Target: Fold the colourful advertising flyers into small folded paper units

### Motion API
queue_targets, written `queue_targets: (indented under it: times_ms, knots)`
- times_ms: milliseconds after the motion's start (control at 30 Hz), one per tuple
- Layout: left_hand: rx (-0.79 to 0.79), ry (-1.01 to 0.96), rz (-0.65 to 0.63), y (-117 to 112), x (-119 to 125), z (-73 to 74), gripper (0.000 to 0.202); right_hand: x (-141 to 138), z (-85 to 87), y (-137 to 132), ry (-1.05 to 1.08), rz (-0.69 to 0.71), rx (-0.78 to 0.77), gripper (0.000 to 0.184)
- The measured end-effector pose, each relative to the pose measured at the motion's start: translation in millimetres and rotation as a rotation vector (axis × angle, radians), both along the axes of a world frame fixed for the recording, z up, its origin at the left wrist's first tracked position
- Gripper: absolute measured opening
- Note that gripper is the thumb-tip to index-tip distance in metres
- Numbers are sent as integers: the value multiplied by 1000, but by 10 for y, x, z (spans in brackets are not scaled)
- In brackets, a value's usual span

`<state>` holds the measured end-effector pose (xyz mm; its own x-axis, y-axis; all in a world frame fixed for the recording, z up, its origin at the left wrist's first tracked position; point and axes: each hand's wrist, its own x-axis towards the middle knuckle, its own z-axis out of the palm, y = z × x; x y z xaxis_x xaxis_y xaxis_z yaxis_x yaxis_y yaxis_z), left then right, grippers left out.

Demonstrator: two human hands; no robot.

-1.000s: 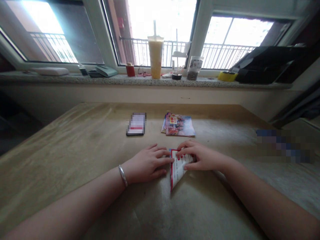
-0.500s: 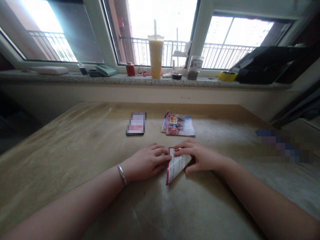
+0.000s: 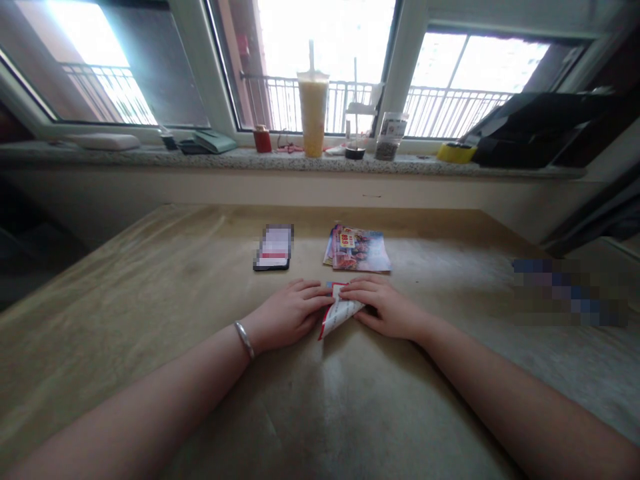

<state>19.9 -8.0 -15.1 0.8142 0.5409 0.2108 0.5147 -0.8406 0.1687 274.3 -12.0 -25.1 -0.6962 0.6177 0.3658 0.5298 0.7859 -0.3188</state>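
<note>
Between my hands a printed paper leaflet [image 3: 339,312], white with a red border, is folded over into a slanting, pointed shape just above the table. My right hand [image 3: 383,307] grips its right side, fingers laid across the top and thumb low near the fold. At the left edge, my left hand [image 3: 290,313], with a silver bangle at its wrist, pinches the paper; its thumb is partly hidden. A small blue patch shows at the leaflet's top corner. Just beyond the hands lies a small stack of colourful printed leaflets [image 3: 363,252].
A phone [image 3: 274,247] lies on the table [image 3: 150,287] to the left of the stack. A blurred-out item [image 3: 565,290] is at the right. On the windowsill [image 3: 190,159] stand a tall cup of yellow drink [image 3: 313,113], a red bottle [image 3: 262,139] and yellow tape [image 3: 456,153].
The folded leaflet has moved up and to the left, away from me. My right hand has shifted left with it, closer to my left hand, which has moved slightly forward.
</note>
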Motion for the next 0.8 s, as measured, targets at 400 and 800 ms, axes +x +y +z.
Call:
queue_targets:
  times_ms: [400, 800]
  knots:
    - [-11, -15, -60, -134, 78, 88, 39, 90, 57, -10, -53, 33, -165, 39]
    - [74, 36, -72, -79, 34, 83, 32, 50, 20, 1, 16, 15, -155, 32]
